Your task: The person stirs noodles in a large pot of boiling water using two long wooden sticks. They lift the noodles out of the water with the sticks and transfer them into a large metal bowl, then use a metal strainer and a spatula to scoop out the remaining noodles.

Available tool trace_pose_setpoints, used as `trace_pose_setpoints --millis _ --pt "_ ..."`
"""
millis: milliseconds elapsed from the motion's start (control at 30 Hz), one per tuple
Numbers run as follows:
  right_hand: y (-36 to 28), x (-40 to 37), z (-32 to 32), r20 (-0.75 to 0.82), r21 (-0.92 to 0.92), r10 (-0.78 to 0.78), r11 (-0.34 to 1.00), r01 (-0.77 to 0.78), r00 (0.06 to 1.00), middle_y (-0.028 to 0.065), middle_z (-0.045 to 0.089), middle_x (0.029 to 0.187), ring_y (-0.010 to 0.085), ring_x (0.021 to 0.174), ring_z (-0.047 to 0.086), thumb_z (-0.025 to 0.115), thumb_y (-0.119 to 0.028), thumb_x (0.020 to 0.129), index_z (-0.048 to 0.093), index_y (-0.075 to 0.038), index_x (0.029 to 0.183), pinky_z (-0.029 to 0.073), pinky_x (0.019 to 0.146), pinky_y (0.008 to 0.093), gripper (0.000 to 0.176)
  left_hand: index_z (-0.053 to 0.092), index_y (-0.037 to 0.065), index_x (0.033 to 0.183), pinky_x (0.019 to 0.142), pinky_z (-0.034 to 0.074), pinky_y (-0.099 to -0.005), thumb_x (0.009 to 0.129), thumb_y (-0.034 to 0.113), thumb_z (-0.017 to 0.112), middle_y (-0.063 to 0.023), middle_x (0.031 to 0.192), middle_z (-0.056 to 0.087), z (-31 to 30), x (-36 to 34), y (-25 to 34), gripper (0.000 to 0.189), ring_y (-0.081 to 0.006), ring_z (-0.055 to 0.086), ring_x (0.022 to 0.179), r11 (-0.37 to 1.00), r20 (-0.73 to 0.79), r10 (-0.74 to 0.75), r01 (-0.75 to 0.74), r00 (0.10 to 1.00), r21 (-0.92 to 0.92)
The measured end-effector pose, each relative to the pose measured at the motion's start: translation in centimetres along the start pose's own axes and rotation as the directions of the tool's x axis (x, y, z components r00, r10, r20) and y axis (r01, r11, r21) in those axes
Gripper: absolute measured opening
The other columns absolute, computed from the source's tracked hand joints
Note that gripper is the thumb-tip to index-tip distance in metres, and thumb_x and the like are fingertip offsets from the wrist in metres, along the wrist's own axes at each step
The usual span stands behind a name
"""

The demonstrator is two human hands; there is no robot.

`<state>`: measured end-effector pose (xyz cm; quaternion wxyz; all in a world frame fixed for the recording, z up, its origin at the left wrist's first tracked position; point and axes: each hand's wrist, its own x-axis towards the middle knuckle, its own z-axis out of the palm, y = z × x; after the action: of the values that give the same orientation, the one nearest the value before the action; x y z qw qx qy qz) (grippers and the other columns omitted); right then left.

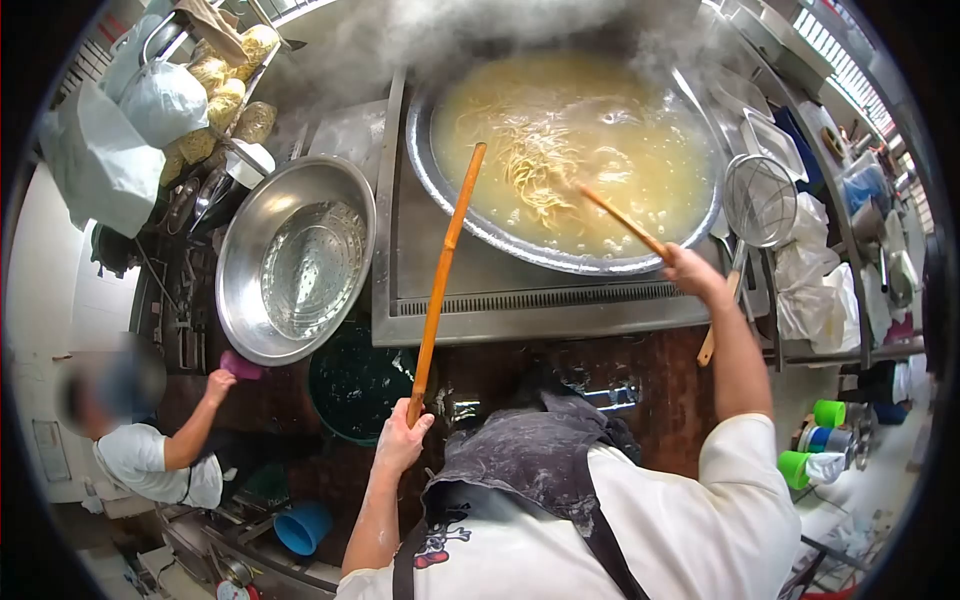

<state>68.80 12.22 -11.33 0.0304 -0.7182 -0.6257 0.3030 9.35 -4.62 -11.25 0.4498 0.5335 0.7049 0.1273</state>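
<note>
My left hand (403, 440) is closed round the lower end of a long wooden stick (446, 262), which slants up so that its far tip appears over the near-left part of the wok. My right hand (690, 272) grips a second wooden stick (632, 225). That stick reaches over the rim, and its tip is at the pale noodles (540, 170). The noodles are bunched in cloudy, bubbling liquid inside a very large metal wok (445, 205). Steam rises at the back and blurs the far rim.
Left of the stove (520, 312) is a big metal basin (240, 290) of clear water, with a dark green tub (350, 395) below. A co-worker (165, 450) holds something purple (240, 367) by the basin. A wire strainer (761, 205) rests at the right; bagged noodles (225, 100) sit upper left.
</note>
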Motion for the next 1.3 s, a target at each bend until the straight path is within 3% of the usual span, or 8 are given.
trace_pose_setpoints --millis 133,367,500,733,833,900,967,1300 --pt "-4.3 4.9 2.1 0.004 0.042 -0.128 0.991 0.127 0.992 0.0265 0.067 0.102 0.0446 0.099 0.063 0.064 -0.016 0.090 0.055 -0.002 0.112 0.050 0.084 0.0499 0.028 0.049 0.010 0.138 0.085 0.051 -0.0516 0.094 0.028 0.067 -0.0280 0.099 0.070 0.6 1.6 6.7 0.050 -0.0492 0.065 0.098 0.985 -0.089 0.109 -0.096 0.990 0.143" --pt "3.0 -1.5 -9.7 -0.030 -0.161 -0.088 0.984 0.082 0.996 0.0200 0.068 0.092 0.0387 0.088 0.066 0.074 -0.016 0.081 0.062 -0.002 0.103 0.053 0.078 0.0460 0.029 0.034 0.013 0.149 0.086 0.050 -0.0562 0.093 0.023 0.063 -0.0305 0.098 0.068 2.7 8.7 14.6 0.064 -0.0499 0.064 0.096 0.879 0.043 0.110 -0.117 0.993 0.462" --pt "3.6 -10.2 -16.6 -0.044 -0.113 0.147 0.982 -0.151 0.988 0.0203 0.058 0.075 0.0353 0.069 0.057 0.075 -0.015 0.078 0.057 0.001 0.089 0.046 0.067 0.0437 0.027 0.034 0.009 0.148 0.087 0.050 -0.0563 0.092 0.021 0.063 -0.0300 0.102 0.068 8.2 16.4 18.3 0.065 -0.0488 0.065 0.096 0.859 0.193 0.222 -0.286 0.956 0.424" --pt "8.9 -14.5 -18.0 -0.276 -0.035 0.253 0.961 -0.273 0.927 0.0217 0.063 0.085 0.0398 0.079 0.059 0.071 -0.021 0.090 0.056 -0.001 0.101 0.047 0.074 0.0458 0.028 0.041 0.010 0.146 0.081 0.053 -0.0446 0.090 0.020 0.068 -0.0245 0.100 0.069 9.2 18.1 22.4 0.063 -0.0380 0.068 0.091 0.916 0.371 0.271 -0.356 0.888 0.185" --pt "10.9 -11.7 -17.7 -0.260 -0.128 0.270 0.942 -0.310 0.927 0.0242 0.065 0.091 0.0430 0.086 0.061 0.070 -0.021 0.092 0.056 -0.001 0.105 0.048 0.077 0.0474 0.028 0.041 0.012 0.149 0.069 0.053 -0.0403 0.089 0.021 0.070 -0.0177 0.096 0.069 5.7 14.1 21.0 0.067 -0.0289 0.067 0.071 0.988 0.435 0.038 -0.099 0.899 0.118" --pt "11.6 -8.7 -16.8 -0.221 -0.169 0.212 0.953 -0.251 0.952 0.0259 0.066 0.094 0.0452 0.092 0.062 0.070 -0.020 0.091 0.056 -0.001 0.105 0.048 0.079 0.0489 0.028 0.040 0.015 0.151 0.056 0.050 -0.0366 0.089 0.019 0.070 -0.0116 0.087 0.064 4.2 12.3 16.6 0.069 -0.0204 0.060 0.058 0.938 0.396 0.244 -0.319 0.885 0.134" --pt "11.7 -4.7 -15.5 -0.193 -0.163 0.138 0.972 -0.170 0.971 0.0259 0.066 0.096 0.0456 0.094 0.062 0.071 -0.020 0.090 0.056 -0.001 0.104 0.049 0.080 0.0496 0.028 0.041 0.017 0.150 0.049 0.047 -0.0336 0.089 0.018 0.070 -0.0082 0.082 0.058 2.1 8.1 17.2 0.068 -0.0157 0.054 0.055 0.996 0.414 -0.002 -0.034 0.910 0.081" --pt "1.2 10.3 -4.8 -0.045 -0.098 -0.114 0.989 0.109 0.993 0.0253 0.067 0.097 0.0444 0.094 0.064 0.057 -0.009 0.087 0.058 -0.004 0.109 0.051 0.081 0.0495 0.022 0.043 0.012 0.148 0.049 0.049 -0.0367 0.092 0.017 0.068 -0.0148 0.084 0.065 1.4 4.0 16.0 0.062 -0.0206 0.057 0.050 0.999 0.090 -0.043 0.042 0.995 0.014"
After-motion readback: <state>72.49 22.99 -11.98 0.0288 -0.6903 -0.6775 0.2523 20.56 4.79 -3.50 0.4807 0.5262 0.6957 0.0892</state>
